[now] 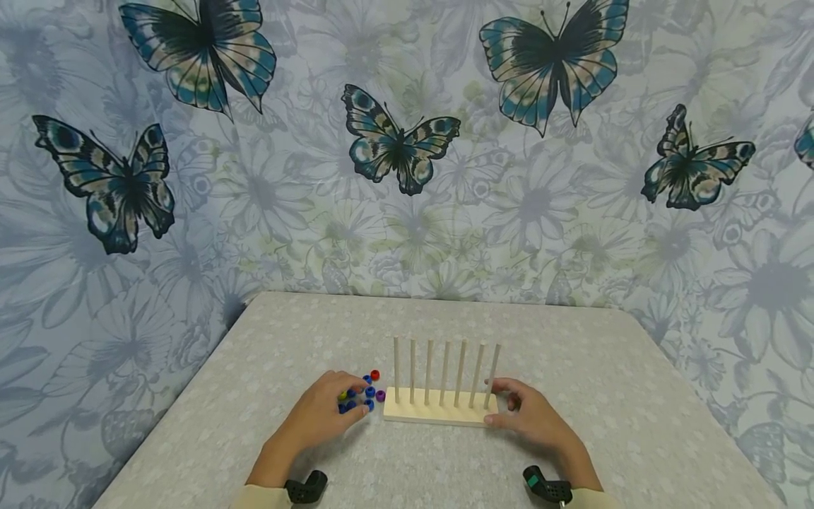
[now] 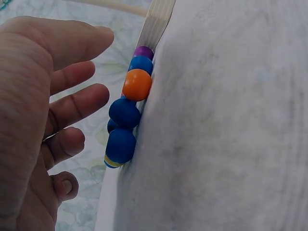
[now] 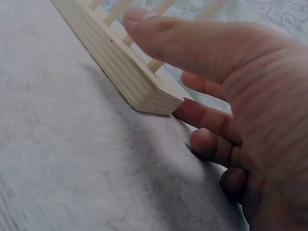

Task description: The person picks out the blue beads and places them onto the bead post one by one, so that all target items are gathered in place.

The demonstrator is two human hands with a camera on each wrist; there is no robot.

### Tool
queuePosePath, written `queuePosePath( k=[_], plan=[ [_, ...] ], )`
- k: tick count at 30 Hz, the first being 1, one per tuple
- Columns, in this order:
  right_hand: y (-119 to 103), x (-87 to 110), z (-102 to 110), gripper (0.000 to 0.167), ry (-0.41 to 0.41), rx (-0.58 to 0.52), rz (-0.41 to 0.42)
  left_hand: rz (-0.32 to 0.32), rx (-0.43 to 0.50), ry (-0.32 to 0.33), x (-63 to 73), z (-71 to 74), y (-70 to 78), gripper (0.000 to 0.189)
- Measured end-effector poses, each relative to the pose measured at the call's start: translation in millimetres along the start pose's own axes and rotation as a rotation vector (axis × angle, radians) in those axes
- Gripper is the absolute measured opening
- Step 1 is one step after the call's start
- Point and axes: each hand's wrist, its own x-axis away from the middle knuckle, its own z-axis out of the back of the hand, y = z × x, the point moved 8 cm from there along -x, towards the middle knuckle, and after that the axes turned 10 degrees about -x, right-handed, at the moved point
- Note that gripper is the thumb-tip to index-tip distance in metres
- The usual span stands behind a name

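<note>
A cluster of small round beads lies on the table beside the left end of a pale wooden peg stand. I see several blue beads, a red bead, a purple bead and a yellow bead; an orange bead shows in the left wrist view. My left hand is spread around the beads, thumb and fingers apart, holding none. At the stand's right end is my right hand, its thumb at the front corner and its fingers loosely bent beside the end.
Several thin upright pegs rise in one row from the stand, with nothing threaded on them. A light patterned cloth covers the table. Behind it stands a wall with flowers and butterflies. Each wrist carries a black device.
</note>
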Motion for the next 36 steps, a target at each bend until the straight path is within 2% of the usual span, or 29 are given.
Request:
queuePosePath(
  k=[6, 14, 21, 31, 36],
  plan=[
    [-2.4, 1.1, -0.9, 0.067, -0.008, 0.025, -0.001, 0.002, -0.001, -0.022, -0.5, 0.1, 5.6, 0.033],
    [-5.9, 1.2, -1.6, 0.068, -0.031, 0.017, 0.008, -0.042, -0.081, -0.021, -3.1, -3.7, 8.6, 0.035],
    [-3.2, 1.2, -1.8, 0.067, -0.031, 0.039, 0.004, -0.065, -0.122, -0.040, -4.2, -10.2, 8.2, 0.028],
    [-3.8, 0.9, -2.9, 0.064, -0.031, 0.087, 0.028, -0.038, -0.128, -0.059, -6.1, -15.5, 6.8, 0.023],
    [-5.7, 1.5, -3.2, 0.063, -0.032, 0.096, 0.044, -0.048, -0.126, -0.058, -6.2, -15.7, 8.2, 0.021]
  ],
)
